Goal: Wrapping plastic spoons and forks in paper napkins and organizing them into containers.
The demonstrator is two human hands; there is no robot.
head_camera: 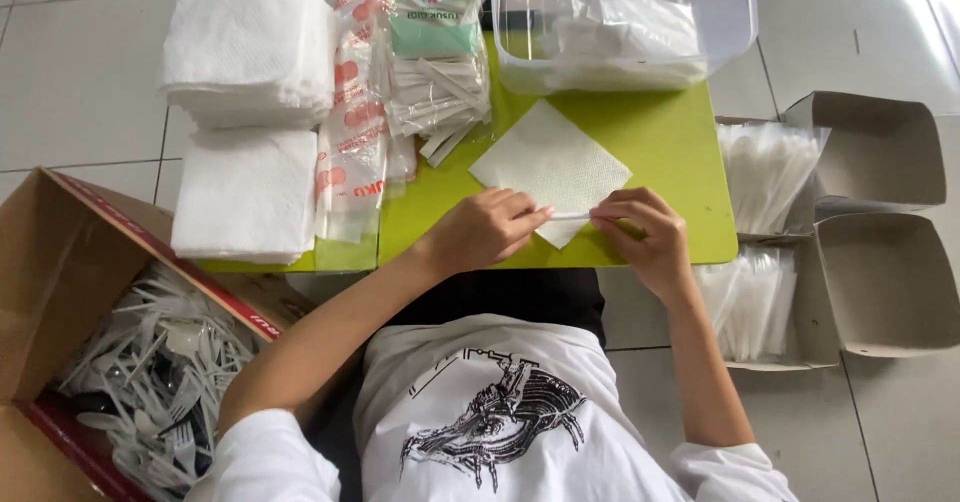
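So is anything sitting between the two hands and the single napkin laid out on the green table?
Nothing visible does. The left hand and right hand are already at the near corner of the napkin, pinching a small white piece between them. The wrapped toothpicks and clear bin lie beyond it.

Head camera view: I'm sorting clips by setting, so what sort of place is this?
Probably an informal packing spot on a tiled floor, not a factory line. A low green table holds stacked napkins, a cardboard box holds loose plastic cutlery, and both hands roll a napkin.

Matt paper napkin [550,167], glossy plastic table [670,142]
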